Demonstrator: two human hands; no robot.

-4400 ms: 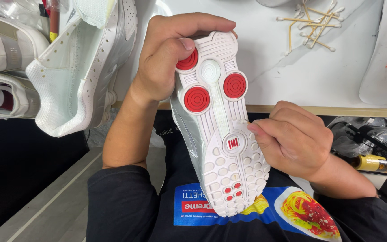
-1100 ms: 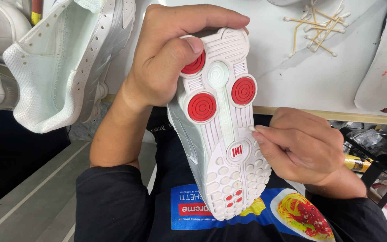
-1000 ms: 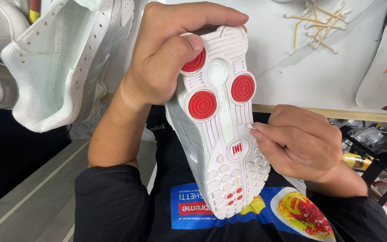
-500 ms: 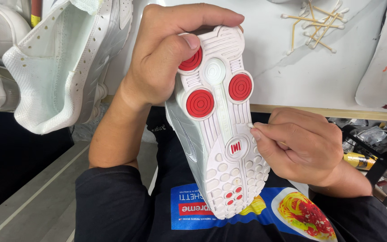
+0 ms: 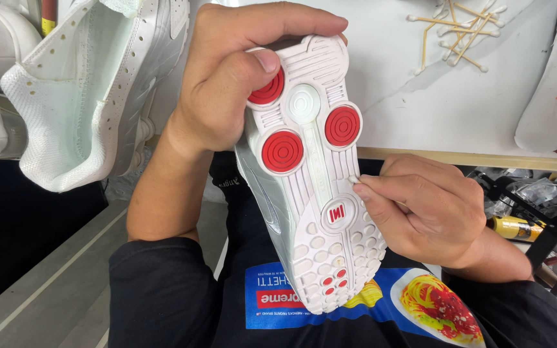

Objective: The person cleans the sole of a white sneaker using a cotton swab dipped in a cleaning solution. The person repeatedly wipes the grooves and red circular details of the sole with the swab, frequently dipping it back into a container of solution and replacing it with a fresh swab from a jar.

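The white worktop (image 5: 407, 109) lies bare along its near edge behind the upturned shoe (image 5: 311, 193). Cotton swabs (image 5: 456, 26) clutter its far edge, and an insole (image 5: 552, 84) blocks the right edge. A white shoe upper (image 5: 91, 90) hangs by the left edge.

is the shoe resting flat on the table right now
No, the left hand grips the heel of the shoe and holds it sole-up over the lap, off the white table.
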